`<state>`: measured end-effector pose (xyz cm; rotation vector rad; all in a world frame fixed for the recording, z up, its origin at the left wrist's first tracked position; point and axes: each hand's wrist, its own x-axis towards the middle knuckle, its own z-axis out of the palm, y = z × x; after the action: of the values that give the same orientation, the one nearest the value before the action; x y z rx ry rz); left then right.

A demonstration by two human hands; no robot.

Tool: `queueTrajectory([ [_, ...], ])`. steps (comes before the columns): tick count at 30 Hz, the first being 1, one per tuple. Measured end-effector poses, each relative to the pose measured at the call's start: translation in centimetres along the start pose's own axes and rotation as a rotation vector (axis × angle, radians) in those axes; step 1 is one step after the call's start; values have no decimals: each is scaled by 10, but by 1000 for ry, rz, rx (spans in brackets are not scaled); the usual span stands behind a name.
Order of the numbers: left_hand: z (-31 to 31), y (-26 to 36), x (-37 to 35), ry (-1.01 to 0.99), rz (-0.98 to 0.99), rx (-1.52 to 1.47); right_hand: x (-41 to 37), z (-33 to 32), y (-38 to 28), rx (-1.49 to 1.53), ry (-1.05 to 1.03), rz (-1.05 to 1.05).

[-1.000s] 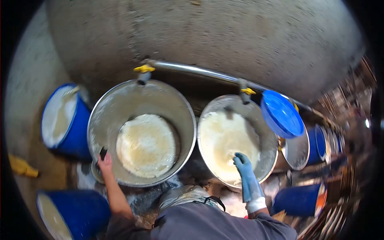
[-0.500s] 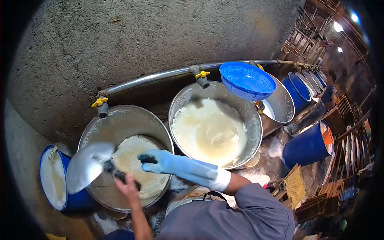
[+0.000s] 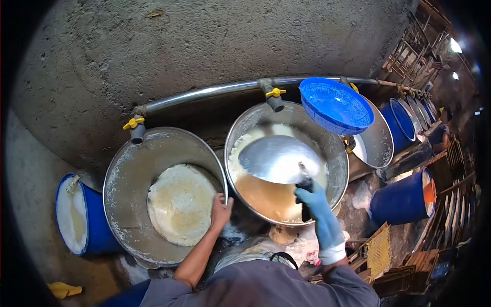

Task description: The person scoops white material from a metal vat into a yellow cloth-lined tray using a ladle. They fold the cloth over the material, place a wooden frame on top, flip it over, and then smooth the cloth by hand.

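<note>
My right hand (image 3: 312, 200), in a long blue glove, grips the black handle of a shiny metal pan (image 3: 279, 159). The pan is over the middle metal vat (image 3: 341, 174), which holds pale matter with a tan liquid (image 3: 261, 197) in front. My bare left hand (image 3: 221, 209) rests at the right rim of the left metal vat (image 3: 123, 192), its fingers bent over the edge. A whitish mass (image 3: 181, 204) lies at the bottom of that vat.
Yellow-handled taps (image 3: 134, 123) hang from a pipe (image 3: 204, 95) along the wall. A blue basket (image 3: 337, 106) sits over the third vat (image 3: 381, 138). Blue barrels stand left (image 3: 94, 220) and right (image 3: 396, 204). A person (image 3: 438, 137) is far right.
The pan has moved right, from the left vat to over the middle one, and is now in my right hand. My left hand has let go of it and moved to the left vat's rim.
</note>
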<state>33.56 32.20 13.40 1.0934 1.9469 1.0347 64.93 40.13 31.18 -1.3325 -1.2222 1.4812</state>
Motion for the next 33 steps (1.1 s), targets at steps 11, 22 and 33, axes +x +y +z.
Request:
queueTrajectory([
  [11, 102, -40, 154, 784, -813, -34, 58, -103, 205, 577, 393, 617],
  [22, 111, -12, 157, 635, -684, 377, 237, -120, 318, 991, 938, 404],
  [33, 111, -6, 160, 634, -694, 378, 349, -34, 321, 895, 957, 656],
])
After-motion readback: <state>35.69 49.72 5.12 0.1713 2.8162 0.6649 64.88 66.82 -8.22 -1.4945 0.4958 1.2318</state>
